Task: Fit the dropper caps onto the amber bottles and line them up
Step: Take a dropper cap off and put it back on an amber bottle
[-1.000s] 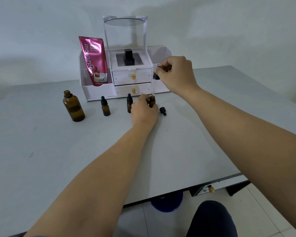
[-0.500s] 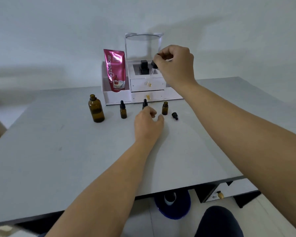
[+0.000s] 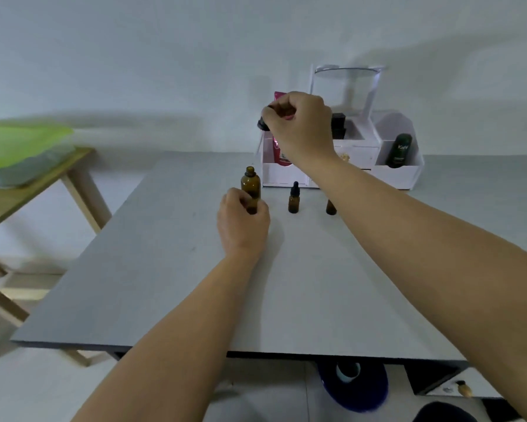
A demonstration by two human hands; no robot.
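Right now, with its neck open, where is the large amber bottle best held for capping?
Its lower body, from the near side, as the left hand grips it: the large amber bottle stands upright, so a low hold should steady it, leaving the mouth free for the dropper cap in the right hand.

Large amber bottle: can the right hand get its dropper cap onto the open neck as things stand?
Probably yes. The right hand holds the dropper cap above the large amber bottle, slightly right of it; the left hand grips only its lower body, leaving the neck uncovered.
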